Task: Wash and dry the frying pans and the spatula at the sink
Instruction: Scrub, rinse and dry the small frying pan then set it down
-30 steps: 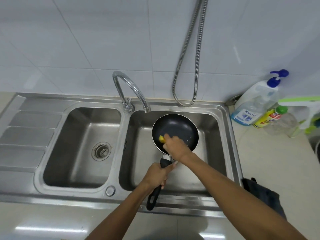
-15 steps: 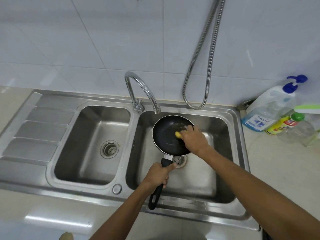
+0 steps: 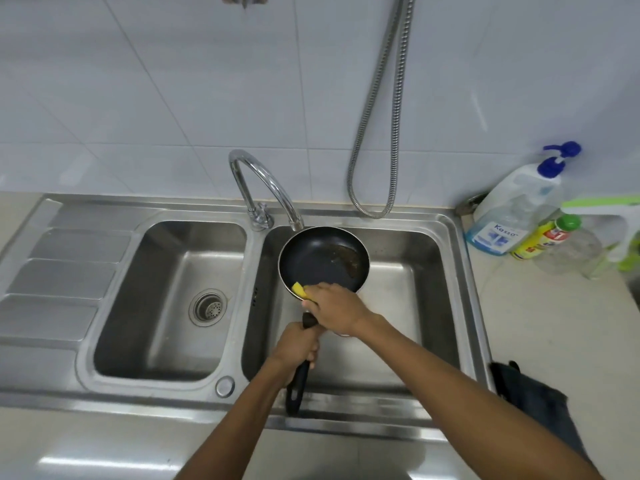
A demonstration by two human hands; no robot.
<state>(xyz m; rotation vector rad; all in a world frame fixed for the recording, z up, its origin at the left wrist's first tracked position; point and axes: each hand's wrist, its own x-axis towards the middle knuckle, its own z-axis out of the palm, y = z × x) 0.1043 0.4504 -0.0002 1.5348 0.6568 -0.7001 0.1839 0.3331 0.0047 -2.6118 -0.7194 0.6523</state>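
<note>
The pan (image 3: 318, 258) is held over the right basin (image 3: 415, 306), its far rim just below the tap (image 3: 259, 218) spout and its handle (image 3: 297, 386) crossing the sink's front edge. The left grip (image 3: 298, 344) — a bare hand — is closed round the handle near the pan. The right grip (image 3: 337, 308) presses a yellow sponge (image 3: 299, 289) against the pan's near-left rim. Brown residue shows at the pan's far right. The left basin (image 3: 166, 271) lies open beside it.

On the surface (image 3: 554, 323) to the right, a pump bottle (image 3: 509, 209) reads "Kasso"; the yellow bottle (image 3: 540, 237) label is too blurred to read. A dark cloth (image 3: 533, 400) lies by the sink's front right corner.

Half a second earlier the sponge sat at the pan's right middle — it has since come to the near rim.
</note>
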